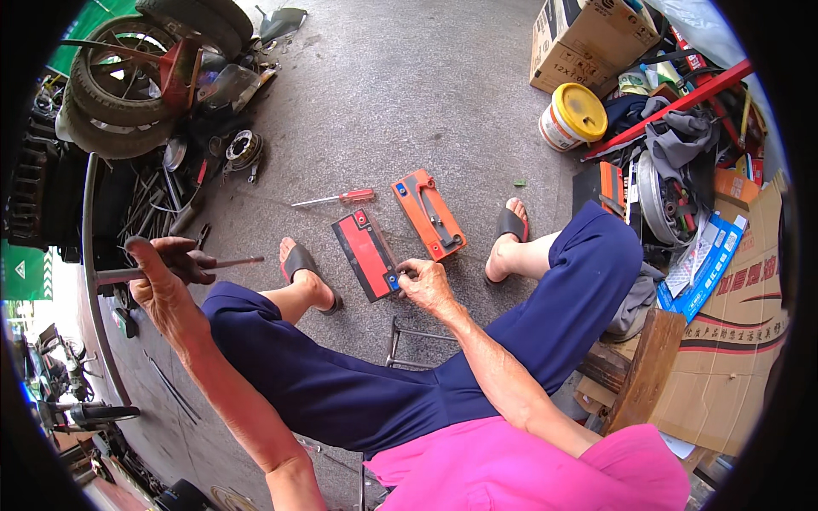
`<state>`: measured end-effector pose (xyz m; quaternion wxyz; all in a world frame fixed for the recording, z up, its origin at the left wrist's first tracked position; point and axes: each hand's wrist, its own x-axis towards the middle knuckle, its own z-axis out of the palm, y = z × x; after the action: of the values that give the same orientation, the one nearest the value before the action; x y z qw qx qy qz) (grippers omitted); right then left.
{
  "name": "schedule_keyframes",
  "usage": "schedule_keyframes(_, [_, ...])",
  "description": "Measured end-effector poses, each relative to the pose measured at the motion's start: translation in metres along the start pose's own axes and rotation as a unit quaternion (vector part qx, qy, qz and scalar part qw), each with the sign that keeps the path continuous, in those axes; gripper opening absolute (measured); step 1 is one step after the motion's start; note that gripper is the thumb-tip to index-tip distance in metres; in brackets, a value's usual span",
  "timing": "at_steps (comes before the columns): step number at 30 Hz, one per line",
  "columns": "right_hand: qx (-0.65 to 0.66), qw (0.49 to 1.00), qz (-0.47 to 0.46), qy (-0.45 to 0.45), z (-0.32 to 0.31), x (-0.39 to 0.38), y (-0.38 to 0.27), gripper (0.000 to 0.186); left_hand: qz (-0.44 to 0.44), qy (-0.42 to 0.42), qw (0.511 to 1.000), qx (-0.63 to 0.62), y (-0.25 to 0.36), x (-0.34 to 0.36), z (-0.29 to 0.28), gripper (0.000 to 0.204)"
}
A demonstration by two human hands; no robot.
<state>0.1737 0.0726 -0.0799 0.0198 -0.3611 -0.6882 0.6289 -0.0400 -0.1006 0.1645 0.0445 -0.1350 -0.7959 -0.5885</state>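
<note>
Two small batteries stand on the grey ground between my feet. One is a black battery with a red top (365, 255); the other, just beyond it to the right, is an orange battery (417, 209) with a dark strap-like piece on top. At the near corner of the red-topped battery, beside its blue terminal, my right hand (432, 288) is closed in a pinch; what it pinches is hidden. My left hand (170, 285), its fingertips dark with grime, is raised at the left around a long slim rod-like tool (240, 261). Beyond the batteries lies a screwdriver (356, 196) with a red handle.
Wheels with tyres (119, 81) and metal parts are piled at the far left. A curved metal tube (89, 230) rises beside my left hand. To the right are a yellow-lidded bucket (574, 117), a cardboard box (588, 47) and clutter. A metal stool frame (394, 341) shows beneath me.
</note>
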Motion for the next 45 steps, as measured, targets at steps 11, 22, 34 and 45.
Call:
schedule_keyframes(11, [-0.091, 0.994, -0.05, 0.038, 0.006, 0.013, 0.028, 0.023, -0.08, 0.127, 0.988, -0.035, -0.02, -0.004, -0.011, 0.079])
schedule_keyframes(22, [-0.136, 0.984, -0.11, 0.032, 0.016, 0.007, 0.017, 0.02, -0.079, 0.125, 0.989, -0.018, -0.017, -0.01, -0.002, 0.079])
schedule_keyframes(34, [-0.354, 0.899, -0.248, 0.066, 0.027, 0.004, 0.022, 0.003, -0.076, 0.135, 0.988, -0.008, -0.018, -0.009, 0.0, 0.079])
schedule_keyframes(45, [-0.407, 0.873, -0.25, 0.102, 0.037, 0.0, 0.016, 0.003, -0.07, 0.132, 0.989, 0.006, -0.02, -0.01, -0.002, 0.079])
